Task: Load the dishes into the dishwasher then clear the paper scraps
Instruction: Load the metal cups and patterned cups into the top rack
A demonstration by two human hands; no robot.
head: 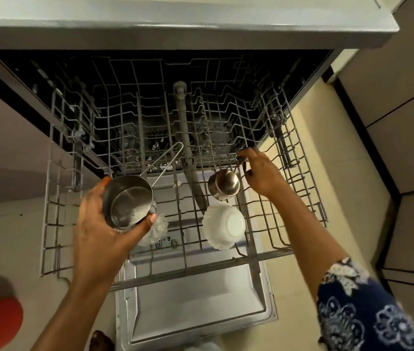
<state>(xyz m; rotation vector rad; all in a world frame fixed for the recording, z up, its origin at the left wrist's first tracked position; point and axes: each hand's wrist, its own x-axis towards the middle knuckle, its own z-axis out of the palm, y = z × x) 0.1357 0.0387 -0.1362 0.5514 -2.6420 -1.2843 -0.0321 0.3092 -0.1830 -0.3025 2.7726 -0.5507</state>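
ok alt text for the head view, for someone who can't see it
Seen from above, a person's left grip holds a steel saucepan over a pulled-out dishwasher rack, while the right grip pinches the handle of a smaller steel cup. A white bowl lies base up in the rack near it.

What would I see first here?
Two hands over the pulled-out grey wire dishwasher rack: the left hand grips a shiny steel pan with a wire handle at front left, the right hand pinches a small steel cup by its handle at right. A white scalloped bowl sits bottom-up in the rack beside that cup.
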